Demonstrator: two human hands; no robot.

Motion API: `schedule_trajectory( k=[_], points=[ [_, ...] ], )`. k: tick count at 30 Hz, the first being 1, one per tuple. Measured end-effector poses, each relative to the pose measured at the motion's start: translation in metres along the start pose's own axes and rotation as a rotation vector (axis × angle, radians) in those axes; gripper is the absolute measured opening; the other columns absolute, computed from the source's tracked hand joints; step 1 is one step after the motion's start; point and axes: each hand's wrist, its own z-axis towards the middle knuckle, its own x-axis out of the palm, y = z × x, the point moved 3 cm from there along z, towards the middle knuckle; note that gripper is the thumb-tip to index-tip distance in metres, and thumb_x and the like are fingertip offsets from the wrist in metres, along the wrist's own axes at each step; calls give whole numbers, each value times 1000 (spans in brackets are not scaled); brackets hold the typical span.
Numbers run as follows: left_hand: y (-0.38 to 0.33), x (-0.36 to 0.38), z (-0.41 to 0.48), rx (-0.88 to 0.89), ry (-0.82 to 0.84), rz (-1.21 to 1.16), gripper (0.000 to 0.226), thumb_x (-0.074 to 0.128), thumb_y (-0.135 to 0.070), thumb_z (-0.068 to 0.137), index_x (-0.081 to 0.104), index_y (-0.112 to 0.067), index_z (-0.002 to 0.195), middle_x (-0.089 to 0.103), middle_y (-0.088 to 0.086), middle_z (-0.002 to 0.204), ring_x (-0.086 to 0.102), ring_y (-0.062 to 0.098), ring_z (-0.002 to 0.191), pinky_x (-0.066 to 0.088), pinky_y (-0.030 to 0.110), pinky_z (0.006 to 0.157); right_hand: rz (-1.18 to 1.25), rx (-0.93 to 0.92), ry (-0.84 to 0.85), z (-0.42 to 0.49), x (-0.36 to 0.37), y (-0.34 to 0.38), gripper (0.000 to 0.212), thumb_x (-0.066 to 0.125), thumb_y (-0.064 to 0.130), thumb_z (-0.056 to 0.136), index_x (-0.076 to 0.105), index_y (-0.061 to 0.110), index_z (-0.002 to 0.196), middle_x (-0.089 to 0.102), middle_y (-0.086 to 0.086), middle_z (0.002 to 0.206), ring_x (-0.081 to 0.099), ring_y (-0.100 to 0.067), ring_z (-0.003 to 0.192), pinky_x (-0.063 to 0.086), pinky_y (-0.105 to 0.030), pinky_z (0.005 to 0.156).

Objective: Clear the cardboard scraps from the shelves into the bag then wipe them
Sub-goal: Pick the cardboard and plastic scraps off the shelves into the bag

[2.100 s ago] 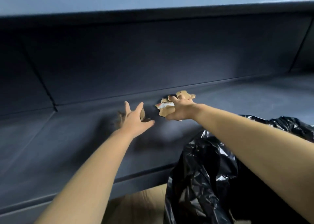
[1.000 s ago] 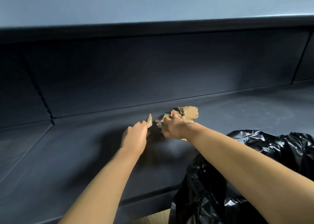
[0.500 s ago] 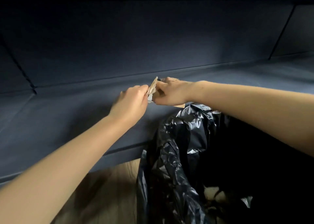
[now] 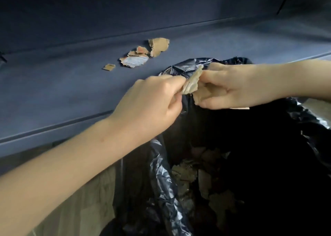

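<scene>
Ragged cardboard scrap (image 4: 192,84) over crinkled bag (image 4: 166,191)

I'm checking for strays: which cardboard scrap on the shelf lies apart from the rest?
The small brown scrap farthest left; bare shelf separates it from the clustered pieces.

Dim and cool overall: brightest on the bare forearms and the right stretch of the shelf (image 4: 232,38), fading to near black in the upper left corner. Glints in pale streaks off the folds of the black bag (image 4: 161,178), yet loses nearly all detail deep inside its mouth. Smeared by motion blur across the left hand (image 4: 150,103) and right hand (image 4: 238,87), softening the held scrap (image 4: 192,84) pinched between them. Somewhat crisper on the loose scraps (image 4: 136,61), though grainy. Stretched large at the lower left, along the near forearm, in a wide-angle look.
</scene>
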Motion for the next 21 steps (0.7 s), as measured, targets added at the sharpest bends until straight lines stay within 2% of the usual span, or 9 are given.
schedule_trajectory(
  k=[4, 6, 8, 10, 12, 14, 17, 19, 21],
  points=[
    [-22, 27, -7, -14, 266, -30, 7, 49, -17, 86, 56, -16, 89, 54, -4, 75, 56, 28, 73, 44, 38, 61, -31, 21, 191, -30, 37, -20, 39, 40, 61, 67, 41, 45, 102, 38, 15, 95, 52, -9, 92, 38, -22, 85],
    [-25, 43, -9, -30, 479, 31, 23, 56, -28, 83, 56, -23, 105, 58, -7, 91, 58, 22, 88, 48, 40, 76, -46, 31, 302, -39, 52, -27, 43, 39, 63, 68, 35, 56, 110, 42, 22, 104, 50, -5, 100, 33, -13, 79],
    [-25, 58, -12, -29, 748, 179, 51, 61, -46, 76, 49, -24, 120, 56, -8, 111, 52, 18, 107, 35, 52, 102, -40, 60, 374, -43, 62, -38, 64, 42, 66, 72, 18, 57, 131, 45, 19, 125, 47, 12, 92, 28, -10, 79],
    [-25, 64, -12, -27, 844, 213, 68, 61, -59, 71, 45, -24, 128, 51, -7, 125, 44, 18, 120, 17, 59, 108, -47, 84, 387, -43, 66, -44, 73, 46, 64, 76, 11, 51, 139, 45, 14, 134, 42, 20, 76, 28, -11, 81],
    [-25, 62, -7, -54, 739, 85, 71, 58, -61, 70, 45, -27, 131, 51, -9, 130, 44, 15, 123, 25, 43, 108, -43, 75, 324, -39, 61, -42, 67, 49, 58, 78, 22, 45, 138, 49, 14, 128, 48, 11, 87, 34, -14, 84],
    [-21, 51, 0, -94, 518, -74, 58, 55, -54, 73, 54, -27, 124, 57, -10, 123, 52, 12, 114, 38, 28, 96, -12, 47, 192, -30, 49, -35, 53, 50, 52, 77, 45, 37, 128, 55, 18, 108, 57, 1, 88, 40, -9, 75],
    [8, 31, 17, -176, 147, -173, 28, 58, -33, 81, 65, -22, 106, 62, -8, 112, 57, 11, 102, 44, 27, 85, 97, -2, -121, -8, 22, -24, 28, 51, 39, 75, 65, 27, 95, 58, 18, 75, 55, 8, 67, 39, -4, 62],
    [41, 21, 30, -261, -18, -162, 23, 58, -23, 84, 65, -19, 106, 61, -5, 116, 55, 14, 105, 39, 25, 81, 94, -36, -336, 15, 1, -18, 12, 57, 25, 78, 66, 23, 85, 56, 14, 71, 51, 8, 65, 38, -10, 62],
    [78, 15, 42, -346, -77, -94, 28, 57, -20, 85, 61, -18, 113, 57, -3, 123, 53, 18, 110, 36, 25, 80, 53, -47, -455, 47, -18, -10, 14, 57, 18, 80, 65, 19, 91, 49, 9, 79, 49, -1, 66, 33, -18, 63]
  ],
)
